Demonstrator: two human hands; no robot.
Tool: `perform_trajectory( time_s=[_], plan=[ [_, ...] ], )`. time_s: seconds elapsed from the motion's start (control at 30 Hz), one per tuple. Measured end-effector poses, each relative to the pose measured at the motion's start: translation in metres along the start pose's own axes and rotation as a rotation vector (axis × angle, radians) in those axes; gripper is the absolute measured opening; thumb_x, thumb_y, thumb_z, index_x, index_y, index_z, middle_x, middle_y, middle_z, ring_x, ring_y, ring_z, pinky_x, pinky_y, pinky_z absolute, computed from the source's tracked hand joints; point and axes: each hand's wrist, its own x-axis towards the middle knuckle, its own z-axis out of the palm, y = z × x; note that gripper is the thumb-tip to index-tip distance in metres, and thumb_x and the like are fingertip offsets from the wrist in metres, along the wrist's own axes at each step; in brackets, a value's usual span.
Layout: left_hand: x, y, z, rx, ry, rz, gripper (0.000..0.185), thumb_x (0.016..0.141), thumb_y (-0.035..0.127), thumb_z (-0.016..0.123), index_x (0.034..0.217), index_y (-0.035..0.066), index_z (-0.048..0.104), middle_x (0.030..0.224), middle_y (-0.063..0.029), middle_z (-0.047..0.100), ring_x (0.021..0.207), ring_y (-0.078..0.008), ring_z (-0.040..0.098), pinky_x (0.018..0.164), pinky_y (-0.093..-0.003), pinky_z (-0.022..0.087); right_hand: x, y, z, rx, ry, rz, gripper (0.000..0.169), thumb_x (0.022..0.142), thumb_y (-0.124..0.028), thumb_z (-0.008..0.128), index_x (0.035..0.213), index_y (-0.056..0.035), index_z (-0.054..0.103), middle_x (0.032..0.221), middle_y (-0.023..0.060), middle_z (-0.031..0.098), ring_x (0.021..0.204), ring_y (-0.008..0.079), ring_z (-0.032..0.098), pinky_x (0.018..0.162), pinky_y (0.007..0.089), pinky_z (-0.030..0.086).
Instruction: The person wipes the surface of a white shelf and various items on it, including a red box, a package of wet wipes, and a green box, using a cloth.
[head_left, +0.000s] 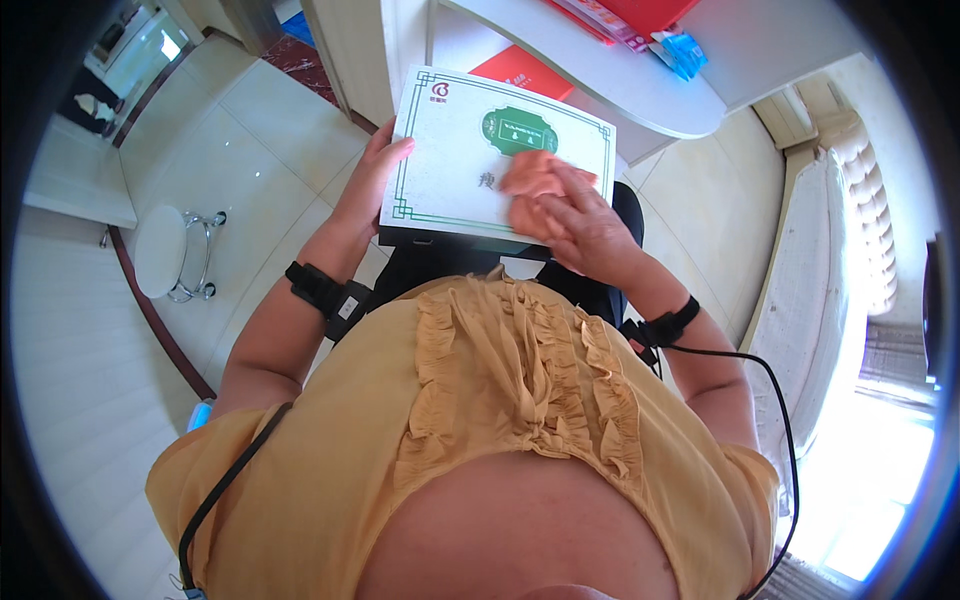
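Note:
A flat white box with a green border and a green emblem is held in front of my body, its printed lid facing up. My left hand grips the box's left edge, with the thumb on top and the other fingers mostly hidden beneath. On the lid's lower right lies a crumpled orange-pink cloth. My right hand is on that cloth, pressing it to the lid with bent fingers. The cloth and fingertips look slightly blurred. Part of the lid's dark writing is covered by the cloth.
A white shelf unit with a rounded edge stands just beyond the box, bearing red packets and a blue packet. On its lower shelf lies a red folder. A round white stool is at left; a mattress stands at right.

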Motion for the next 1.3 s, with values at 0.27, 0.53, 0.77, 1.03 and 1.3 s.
perform_trajectory(
  time_s=[0.27, 0.53, 0.77, 1.03, 1.3],
  plan=[
    [0.004, -0.011, -0.010, -0.066, -0.027, -0.101, 0.052, 0.103, 0.034, 0.046, 0.145, 0.003, 0.041, 0.126, -0.0121, 0.061, 0.105, -0.0175, 0.065, 0.087, -0.0301, 0.054, 0.110, -0.004, 0.039, 0.161, -0.190, -0.313, 0.047, 0.088, -0.030, 0.069, 0.132, -0.0138, 0.062, 0.155, 0.0104, 0.040, 0.140, 0.0333, 0.041, 0.114, 0.0427, 0.037],
    [0.001, -0.012, -0.013, -0.109, 0.082, -0.181, 0.056, 0.100, 0.040, 0.052, 0.140, 0.001, 0.047, 0.128, -0.0152, 0.062, 0.108, -0.0219, 0.066, 0.089, -0.0342, 0.056, 0.157, -0.001, -0.020, 0.060, -0.288, -0.120, 0.041, 0.096, -0.025, 0.061, 0.136, -0.0169, 0.060, 0.150, 0.0009, 0.046, 0.133, 0.0246, 0.048, 0.110, 0.0371, 0.042],
    [0.005, -0.018, -0.015, -0.100, 0.062, -0.164, 0.060, 0.101, 0.040, 0.052, 0.143, -0.003, 0.045, 0.131, -0.0167, 0.062, 0.113, -0.0231, 0.064, 0.098, -0.0351, 0.051, 0.069, 0.057, -0.042, -0.080, -0.191, 0.116, 0.044, 0.098, -0.022, 0.058, 0.142, -0.0178, 0.054, 0.153, 0.0041, 0.043, 0.129, 0.0277, 0.053, 0.106, 0.0378, 0.045],
    [0.007, -0.014, -0.008, -0.026, -0.012, -0.198, 0.060, 0.102, 0.039, 0.048, 0.147, 0.001, 0.040, 0.138, -0.0149, 0.055, 0.121, -0.0224, 0.057, 0.102, -0.0350, 0.047, 0.019, 0.055, -0.038, -0.207, -0.155, 0.250, 0.040, 0.096, -0.023, 0.061, 0.135, -0.0176, 0.059, 0.148, 0.0031, 0.047, 0.127, 0.0266, 0.053, 0.107, 0.0370, 0.046],
    [0.013, -0.018, -0.047, 0.616, 0.004, 0.218, 0.056, 0.101, 0.029, 0.049, 0.148, 0.000, 0.040, 0.145, -0.0179, 0.048, 0.133, -0.0283, 0.048, 0.112, -0.0368, 0.037, 0.035, -0.018, -0.049, 0.517, -0.117, -0.014, 0.023, 0.089, -0.002, 0.064, 0.112, -0.0069, 0.066, 0.128, 0.0046, 0.063, 0.116, 0.0229, 0.061, 0.097, 0.0329, 0.049]
  ],
)
